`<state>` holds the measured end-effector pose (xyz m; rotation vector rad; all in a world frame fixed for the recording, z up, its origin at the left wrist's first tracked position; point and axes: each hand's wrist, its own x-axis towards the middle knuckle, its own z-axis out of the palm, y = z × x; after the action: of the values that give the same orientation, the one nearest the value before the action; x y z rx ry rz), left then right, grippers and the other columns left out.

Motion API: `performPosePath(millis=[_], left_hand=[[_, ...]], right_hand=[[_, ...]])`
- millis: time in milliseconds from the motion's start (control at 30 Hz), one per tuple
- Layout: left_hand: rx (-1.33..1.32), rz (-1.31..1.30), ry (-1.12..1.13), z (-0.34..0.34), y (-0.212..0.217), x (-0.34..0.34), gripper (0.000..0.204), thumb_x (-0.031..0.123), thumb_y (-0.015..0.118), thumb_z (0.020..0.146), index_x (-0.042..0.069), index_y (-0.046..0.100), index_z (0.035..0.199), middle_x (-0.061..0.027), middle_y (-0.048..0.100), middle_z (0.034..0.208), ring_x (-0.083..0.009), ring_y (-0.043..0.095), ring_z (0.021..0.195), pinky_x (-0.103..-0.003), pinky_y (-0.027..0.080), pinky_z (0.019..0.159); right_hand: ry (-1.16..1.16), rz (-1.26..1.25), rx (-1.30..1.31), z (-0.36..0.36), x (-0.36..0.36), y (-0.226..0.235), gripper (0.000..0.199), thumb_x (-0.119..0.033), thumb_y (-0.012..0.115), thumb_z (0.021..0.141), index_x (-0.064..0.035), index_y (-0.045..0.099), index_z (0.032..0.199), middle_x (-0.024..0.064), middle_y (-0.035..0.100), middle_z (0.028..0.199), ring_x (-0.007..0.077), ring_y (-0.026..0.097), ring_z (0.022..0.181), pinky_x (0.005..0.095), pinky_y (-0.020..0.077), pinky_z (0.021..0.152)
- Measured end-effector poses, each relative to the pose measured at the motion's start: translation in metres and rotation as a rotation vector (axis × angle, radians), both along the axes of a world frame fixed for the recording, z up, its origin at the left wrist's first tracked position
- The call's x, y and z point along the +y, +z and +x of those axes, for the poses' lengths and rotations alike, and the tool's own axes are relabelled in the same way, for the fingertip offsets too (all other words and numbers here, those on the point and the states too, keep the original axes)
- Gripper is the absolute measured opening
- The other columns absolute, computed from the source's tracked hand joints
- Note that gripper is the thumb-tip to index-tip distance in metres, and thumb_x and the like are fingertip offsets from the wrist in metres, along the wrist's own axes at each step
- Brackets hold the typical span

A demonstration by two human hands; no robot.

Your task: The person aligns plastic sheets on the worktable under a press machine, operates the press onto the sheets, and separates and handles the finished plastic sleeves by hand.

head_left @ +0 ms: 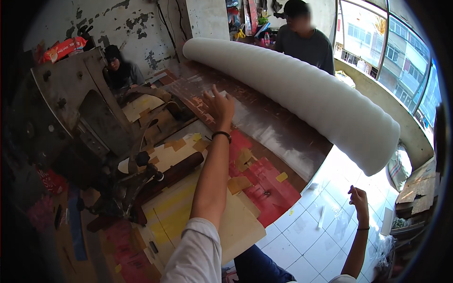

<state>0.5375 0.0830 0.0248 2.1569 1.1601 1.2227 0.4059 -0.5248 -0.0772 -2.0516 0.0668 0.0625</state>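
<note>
My left hand reaches over the dark, worn tabletop, its fingers spread apart. A pale patch shows between those fingers; I cannot tell whether it is a thing or a shine. My right hand hangs in the air over the floor, its fingers curled in, and what they hold, if anything, is hidden. Beyond both hands, a long, thick white roll of soft sheet material lies slantwise along the table's far side. Its near end juts out past the table edge.
A heavy dark machine stands at the left, beside a cream board and a red taped sheet. One person is behind the roll, another behind the machine. White floor tiles carry scraps; a sack stands right.
</note>
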Motion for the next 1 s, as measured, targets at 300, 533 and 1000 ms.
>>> performPosePath(millis=[300, 533, 1000], left_hand=[[0.518, 0.151, -0.412, 0.02, -0.032, -0.013, 0.067, 0.055, 0.048, 0.1, 0.016, 0.051, 0.155, -0.0198, 0.038, 0.165, -0.0388, 0.03, 0.154, -0.061, 0.017, 0.124], [0.605, 0.086, -0.425, 0.007, -0.03, -0.005, 0.071, 0.059, 0.047, 0.099, 0.019, 0.049, 0.158, -0.0193, 0.032, 0.169, -0.0384, 0.023, 0.157, -0.063, 0.01, 0.126], [0.468, 0.382, -0.826, -0.059, 0.06, -0.111, 0.065, 0.047, 0.065, 0.095, 0.01, 0.056, 0.148, -0.0203, 0.056, 0.147, -0.042, 0.048, 0.139, -0.052, 0.037, 0.118]], right_hand=[[0.134, -0.147, 0.045, 0.008, 0.003, -0.186, 0.027, -0.028, 0.075, 0.099, -0.0014, 0.071, 0.096, 0.0015, 0.066, 0.077, 0.013, 0.061, 0.073, 0.0289, 0.0482, 0.067], [0.024, -0.405, 0.103, -0.131, 0.004, -0.265, 0.031, -0.023, 0.078, 0.091, -0.0057, 0.072, 0.116, 0.0184, 0.072, 0.118, 0.0354, 0.069, 0.108, 0.0434, 0.0555, 0.093], [-0.549, -0.652, 0.336, -0.395, -0.193, -0.297, 0.081, -0.044, 0.057, 0.107, 0.0092, 0.026, 0.159, 0.0312, 0.026, 0.167, 0.0429, 0.023, 0.157, 0.0474, 0.0212, 0.129]])
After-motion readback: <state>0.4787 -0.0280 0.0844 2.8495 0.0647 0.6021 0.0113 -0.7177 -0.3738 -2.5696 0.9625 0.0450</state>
